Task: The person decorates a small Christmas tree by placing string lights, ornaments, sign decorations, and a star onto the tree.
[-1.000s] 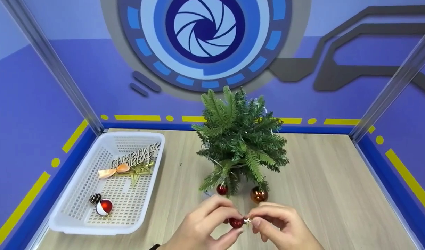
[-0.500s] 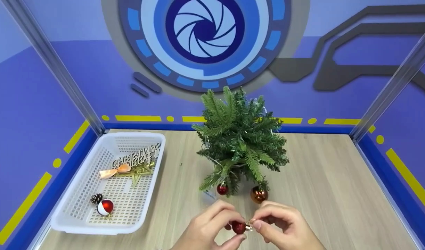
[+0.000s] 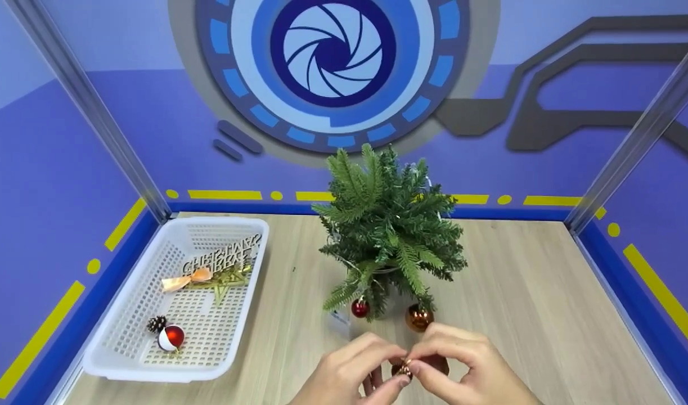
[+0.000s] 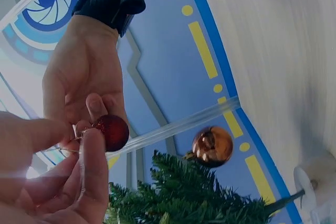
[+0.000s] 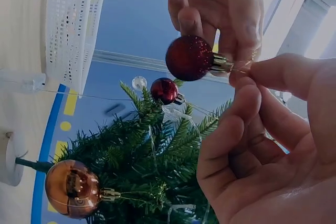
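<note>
A glittery dark red Christmas bauble [image 5: 189, 57] hangs below the fingertips of both hands, its gold cap and thin gold string uppermost. My right hand [image 3: 467, 365] pinches the string between thumb and forefinger. Thumb and forefinger of my left hand [image 3: 355, 374] meet it there and pinch the same string just above the cap. From the head camera, fingers cover most of this bauble. Right beyond the hands stands a small artificial Christmas tree [image 3: 394, 225]. On its lower front branches hang a shiny copper bauble [image 3: 419, 318] and a smaller red bauble [image 3: 360, 308].
A white plastic basket [image 3: 118, 371] on the left holds a red-and-white bauble [image 3: 171, 337], a pinecone [image 3: 157, 323], a gold star [image 3: 223, 287], an orange bow [image 3: 187, 279] and a lettered sign [image 3: 223, 256]. Blue panels enclose the wooden table [image 3: 535, 292] at back and sides.
The left hand has moved right, close against the right fingertips. Its fingers have gone from the bauble's body to the string, and the bauble now hangs below the hands.
</note>
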### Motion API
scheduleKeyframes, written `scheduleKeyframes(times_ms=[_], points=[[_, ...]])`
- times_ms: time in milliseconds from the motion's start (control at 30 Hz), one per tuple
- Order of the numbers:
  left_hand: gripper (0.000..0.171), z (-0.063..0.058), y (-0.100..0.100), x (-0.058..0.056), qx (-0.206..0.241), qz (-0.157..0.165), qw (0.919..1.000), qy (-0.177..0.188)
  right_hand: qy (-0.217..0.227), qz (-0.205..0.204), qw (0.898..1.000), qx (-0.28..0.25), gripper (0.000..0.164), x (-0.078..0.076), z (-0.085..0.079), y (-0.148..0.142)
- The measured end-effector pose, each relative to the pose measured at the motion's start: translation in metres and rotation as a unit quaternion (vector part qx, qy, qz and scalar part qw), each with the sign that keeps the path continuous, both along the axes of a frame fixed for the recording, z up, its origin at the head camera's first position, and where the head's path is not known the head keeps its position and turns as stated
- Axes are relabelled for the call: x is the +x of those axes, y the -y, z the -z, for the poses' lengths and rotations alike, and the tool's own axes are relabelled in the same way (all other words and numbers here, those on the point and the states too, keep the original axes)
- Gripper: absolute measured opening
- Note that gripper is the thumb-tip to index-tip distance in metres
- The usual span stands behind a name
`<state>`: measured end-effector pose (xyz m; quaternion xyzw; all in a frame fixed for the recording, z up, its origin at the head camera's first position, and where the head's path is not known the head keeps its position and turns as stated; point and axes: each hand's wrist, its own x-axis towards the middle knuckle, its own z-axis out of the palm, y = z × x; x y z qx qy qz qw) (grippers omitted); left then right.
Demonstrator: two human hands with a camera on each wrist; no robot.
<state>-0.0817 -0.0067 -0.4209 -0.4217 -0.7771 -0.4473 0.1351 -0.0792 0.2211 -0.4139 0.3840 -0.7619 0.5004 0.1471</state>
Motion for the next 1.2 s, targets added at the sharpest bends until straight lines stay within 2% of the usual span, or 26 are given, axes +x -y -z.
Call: scheduleKeyframes(times_ms=[133,233,300,467,633,733,900,1033,1200], points=[[0.015,0.005,-0.002,-0.002,0.007,-0.011,0.9997,-0.019,0.015,-0.012,1.000,0.018,0.033,0.002,0.004,-0.003],[0.010,0.006,-0.002,-0.002,0.014,-0.013,0.9995,-0.026,0.010,-0.024,0.999,0.019,0.034,0.002,0.007,-0.004],[0.010,0.006,-0.002,-0.001,0.018,-0.011,0.9997,-0.015,0.003,-0.028,0.999,0.018,0.034,0.001,0.008,-0.004],[0.014,0.003,-0.003,0.001,0.015,-0.025,0.9995,-0.015,-0.013,-0.026,1.000,0.009,0.036,0.002,0.008,-0.004],[0.016,-0.005,-0.003,0.001,0.015,-0.029,0.9994,-0.014,-0.010,-0.012,1.000,0.004,0.037,0.004,-0.001,-0.005],[0.016,-0.014,-0.004,0.000,0.026,-0.022,0.9990,-0.030,-0.026,-0.013,1.000,-0.003,0.038,0.004,-0.013,-0.005],[0.010,-0.041,-0.009,-0.006,0.035,-0.024,0.9945,-0.096,-0.068,-0.008,0.997,-0.025,0.038,0.002,-0.041,-0.004],[0.006,-0.063,-0.014,-0.008,0.025,-0.052,0.9885,-0.140,-0.097,0.012,0.994,-0.047,0.035,-0.003,-0.058,-0.005],[0.004,-0.084,-0.020,-0.013,-0.005,-0.103,0.9784,-0.179,-0.100,0.085,0.990,-0.043,0.033,-0.004,-0.078,-0.005]])
